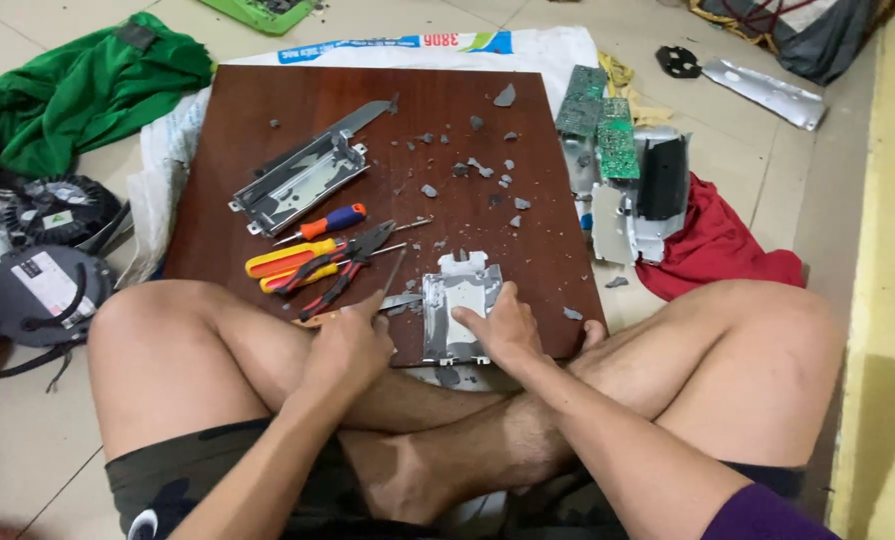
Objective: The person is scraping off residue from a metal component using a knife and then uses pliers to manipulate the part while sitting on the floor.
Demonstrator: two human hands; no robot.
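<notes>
a dark wooden board (297,110) lies on the tiled floor (767,170) over a white printed sack (527,45) — grey chips (487,165) are scattered across it. on the board's left part sit a long metal bracket (297,180), a screwdriver with an orange-and-blue handle (329,222), a yellow-handled screwdriver (282,262) and red-handled pliers (342,270), all just beside the left hand. off the right edge stand green circuit boards (599,125) on a grey metal casing (632,200), with a red cloth (712,250) beneath. a green cloth (87,85) and round black fans with white square labels (42,285) lie at far left; a bent metal strip (762,92) lies at upper right.

the thin grey metal plate (459,310), roughly square with cut-outs and a tab at its top, rests flat at the board's near edge, between the crossed knees. the right hand (502,325) presses down on it, fingers spread flat, grasping nothing. the left hand (352,345) is clenched around a thin tool (392,275) whose tip angles toward the plate's left edge.
</notes>
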